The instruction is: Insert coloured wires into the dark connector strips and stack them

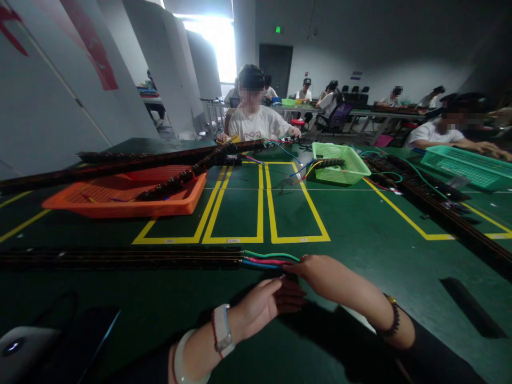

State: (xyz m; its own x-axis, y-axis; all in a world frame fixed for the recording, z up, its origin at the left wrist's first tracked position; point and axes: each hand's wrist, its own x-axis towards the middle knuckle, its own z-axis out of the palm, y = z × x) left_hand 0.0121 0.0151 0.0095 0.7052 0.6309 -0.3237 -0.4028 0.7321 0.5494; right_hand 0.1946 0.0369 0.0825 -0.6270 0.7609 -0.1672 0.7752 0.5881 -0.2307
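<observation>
Both hands meet near the centre of the green tabletop, at the wired end of a long, dark bar with lengthwise ridges. The bar lies flat, running in from the left edge of the view. Green, red and blue insulated wires extend from its right end toward the hands.

The right hand, beaded bracelet at the wrist, has its fingers closed on the far ends of the wires; the exact contact points are hidden. The left hand, with a pale woven-band watch, is just below, palm partly visible, fingers extended beneath the right hand. Whether its fingertips grip anything cannot be determined.

Beyond the bar, yellow tape outlines mark the tabletop. An orange plastic basket stands to the left, with a dark segmented piece leaning across its rim. A light-green plastic basket stands beyond the outlines, and a teal plastic basket at far right. Further long dark bars lie at right. A short black strip lies nearer, right of the right forearm. A person in a white shirt sits opposite.
</observation>
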